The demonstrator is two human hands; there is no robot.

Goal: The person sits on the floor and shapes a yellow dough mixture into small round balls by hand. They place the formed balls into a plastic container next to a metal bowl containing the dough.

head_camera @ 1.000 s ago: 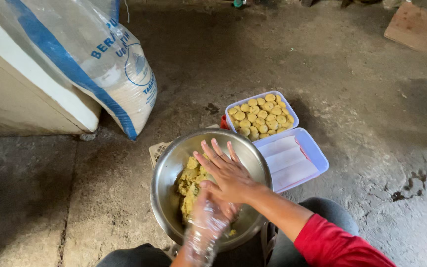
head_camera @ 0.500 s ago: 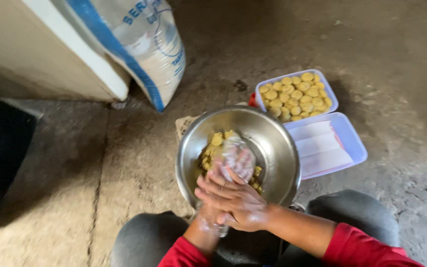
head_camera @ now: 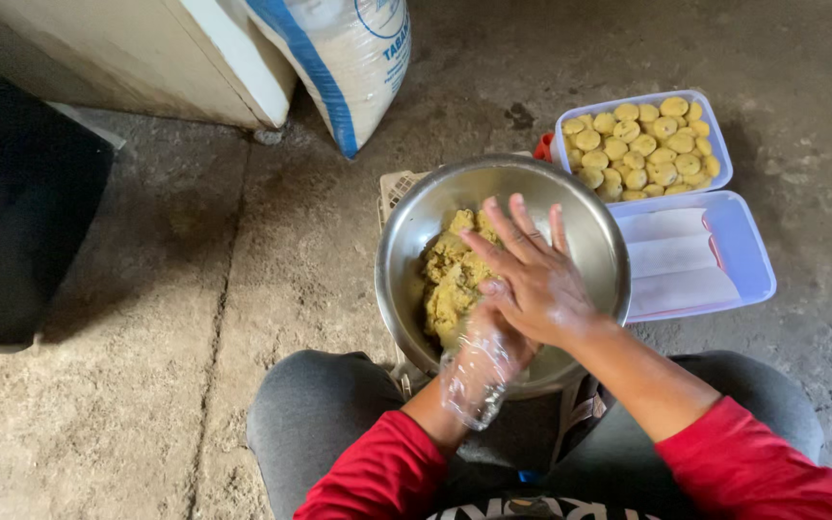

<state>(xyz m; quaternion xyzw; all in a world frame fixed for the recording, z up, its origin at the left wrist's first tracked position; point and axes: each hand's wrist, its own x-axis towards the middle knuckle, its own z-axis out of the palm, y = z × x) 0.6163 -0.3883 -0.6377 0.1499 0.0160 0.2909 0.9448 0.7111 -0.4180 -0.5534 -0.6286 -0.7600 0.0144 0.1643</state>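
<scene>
Down over the steel bowl: right hand flat, fingers spread, pressed atop plastic-gloved left hand. Left grip largely hidden, cannot tell. Yellow dough heaped inside bowl, tray of shaped pieces beside.

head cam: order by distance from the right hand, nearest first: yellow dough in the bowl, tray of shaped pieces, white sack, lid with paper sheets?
From the right hand:
1. Yellow dough, directly left of the fingers, in the steel bowl.
2. Lid with paper sheets, to the right.
3. Tray of shaped pieces, upper right.
4. White sack, upper left.
</scene>
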